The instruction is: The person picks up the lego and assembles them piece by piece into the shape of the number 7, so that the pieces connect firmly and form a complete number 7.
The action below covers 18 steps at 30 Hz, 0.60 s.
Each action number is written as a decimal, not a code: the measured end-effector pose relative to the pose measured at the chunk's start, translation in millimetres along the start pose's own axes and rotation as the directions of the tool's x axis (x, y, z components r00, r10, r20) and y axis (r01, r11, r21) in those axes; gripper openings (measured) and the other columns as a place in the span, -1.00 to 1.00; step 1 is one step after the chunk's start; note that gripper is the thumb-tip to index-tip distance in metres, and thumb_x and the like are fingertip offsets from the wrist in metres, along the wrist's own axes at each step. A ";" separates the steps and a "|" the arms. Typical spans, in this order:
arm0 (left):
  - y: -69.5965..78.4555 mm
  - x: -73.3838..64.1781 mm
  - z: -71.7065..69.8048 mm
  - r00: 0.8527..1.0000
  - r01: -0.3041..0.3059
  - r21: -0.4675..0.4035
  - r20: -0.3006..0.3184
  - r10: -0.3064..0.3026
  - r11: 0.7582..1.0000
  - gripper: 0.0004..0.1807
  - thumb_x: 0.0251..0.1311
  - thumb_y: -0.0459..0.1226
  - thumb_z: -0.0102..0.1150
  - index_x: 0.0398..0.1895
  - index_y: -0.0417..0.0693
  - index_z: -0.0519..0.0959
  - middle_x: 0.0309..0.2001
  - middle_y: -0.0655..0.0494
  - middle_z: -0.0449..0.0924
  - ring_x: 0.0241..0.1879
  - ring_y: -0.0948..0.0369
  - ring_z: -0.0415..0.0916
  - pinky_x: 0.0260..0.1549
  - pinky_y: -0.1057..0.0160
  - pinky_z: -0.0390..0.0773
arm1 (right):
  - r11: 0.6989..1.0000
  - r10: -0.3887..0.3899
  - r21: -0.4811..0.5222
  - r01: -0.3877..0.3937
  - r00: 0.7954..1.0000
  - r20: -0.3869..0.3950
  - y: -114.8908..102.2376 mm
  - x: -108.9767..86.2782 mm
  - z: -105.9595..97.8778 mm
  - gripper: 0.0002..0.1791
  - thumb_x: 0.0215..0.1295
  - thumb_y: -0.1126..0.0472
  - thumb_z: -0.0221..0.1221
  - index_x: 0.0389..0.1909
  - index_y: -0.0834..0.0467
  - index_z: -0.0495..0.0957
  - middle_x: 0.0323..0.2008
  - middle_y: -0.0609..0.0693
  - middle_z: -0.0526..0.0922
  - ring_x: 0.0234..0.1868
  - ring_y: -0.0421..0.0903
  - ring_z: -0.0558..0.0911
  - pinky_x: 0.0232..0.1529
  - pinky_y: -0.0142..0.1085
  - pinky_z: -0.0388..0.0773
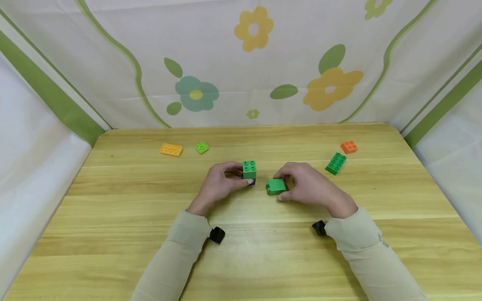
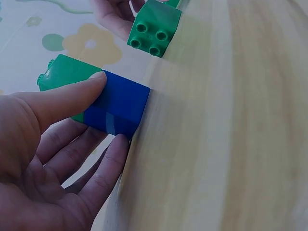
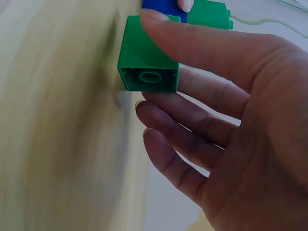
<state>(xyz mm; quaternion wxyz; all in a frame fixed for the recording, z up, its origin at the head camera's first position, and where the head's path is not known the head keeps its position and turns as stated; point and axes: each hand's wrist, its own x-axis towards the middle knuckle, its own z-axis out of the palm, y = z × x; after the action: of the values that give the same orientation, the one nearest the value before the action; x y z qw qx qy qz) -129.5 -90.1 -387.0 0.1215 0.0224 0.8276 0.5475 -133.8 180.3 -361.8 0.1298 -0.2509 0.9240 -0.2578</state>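
Observation:
My left hand (image 1: 219, 184) grips a two-brick stack standing upright on the table: a green brick (image 1: 249, 171) with its studs up, on top of a blue brick (image 2: 126, 98). In the left wrist view the thumb lies across the seam between the two bricks, and the fingertips are behind and low on the blue one. My right hand (image 1: 306, 182) pinches another green brick (image 1: 277, 186) between thumb and fingers. That brick lies on its side, studs facing left toward the stack, a small gap apart. Its hollow underside shows in the right wrist view.
On the wooden table (image 1: 244, 259), a yellow-orange flat brick (image 1: 171, 149) and a lime square plate (image 1: 202, 147) lie at the back left. At the back right are an orange brick (image 1: 349, 146) and a long green brick (image 1: 336, 163). A flowered curtain (image 1: 233, 67) stands behind.

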 end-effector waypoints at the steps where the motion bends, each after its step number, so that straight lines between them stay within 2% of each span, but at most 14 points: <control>1: 0.2 -0.2 0.0 1.000 0.002 -0.001 0.001 -0.002 1.000 -0.52 0.18 -0.26 0.62 0.18 -0.08 0.74 0.08 -0.01 0.80 0.13 0.04 0.71 0.25 -0.01 0.66 | 1.000 -0.001 -0.003 0.001 1.000 0.000 0.4 0.0 0.8 -0.53 0.15 0.17 0.62 0.08 0.12 0.76 -0.07 -0.05 0.77 -0.06 -0.08 0.68 0.08 -0.04 0.67; 6: 1.8 -1.7 0.2 1.000 0.020 0.001 -0.004 -0.020 1.000 -0.53 0.17 -0.26 0.62 0.17 -0.07 0.74 0.07 0.01 0.81 0.12 0.05 0.71 0.25 -0.01 0.66 | 1.000 -0.011 0.017 0.011 1.000 -0.017 2.3 -0.6 3.1 -0.61 0.19 0.22 0.59 0.04 0.11 0.77 -0.09 -0.05 0.78 -0.09 -0.09 0.68 0.03 -0.09 0.68; 10: 5.8 -3.7 0.4 0.999 0.032 0.020 -0.011 -0.032 0.999 -0.53 0.16 -0.27 0.63 0.16 -0.07 0.75 0.06 0.00 0.81 0.10 0.05 0.71 0.23 -0.02 0.65 | 0.992 0.017 0.129 -0.012 0.999 -0.043 4.1 -3.5 -0.5 -0.63 0.20 0.23 0.58 0.03 0.07 0.77 -0.08 -0.04 0.78 -0.09 -0.07 0.69 -0.02 -0.12 0.69; 13: 8.5 -4.6 0.5 0.999 0.037 0.028 -0.018 -0.036 0.999 -0.53 0.16 -0.29 0.62 0.16 -0.10 0.76 0.06 -0.03 0.80 0.11 0.03 0.71 0.23 -0.03 0.65 | 0.966 0.055 0.254 -0.035 0.996 -0.070 4.4 -4.6 -4.9 -0.62 0.21 0.29 0.55 0.05 0.03 0.76 -0.03 -0.03 0.79 -0.05 -0.03 0.71 0.00 -0.13 0.72; 18: 9.6 -4.7 1.0 0.999 0.048 0.024 -0.021 -0.047 0.999 -0.53 0.15 -0.31 0.63 0.15 -0.11 0.76 0.07 -0.03 0.81 0.13 0.02 0.72 0.27 -0.05 0.64 | 0.905 0.090 0.424 -0.036 0.990 -0.108 2.9 -0.6 -8.4 -0.57 0.25 0.30 0.51 0.12 0.05 0.68 0.05 0.01 0.77 0.02 0.00 0.74 0.09 -0.14 0.73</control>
<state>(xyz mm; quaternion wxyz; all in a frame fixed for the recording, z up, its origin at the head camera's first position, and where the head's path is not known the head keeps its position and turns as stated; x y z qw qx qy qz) -125.6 -86.1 -377.8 0.1259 -0.0013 0.8357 0.5346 -137.5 186.2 -356.3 0.1307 -0.1703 0.8606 -0.4617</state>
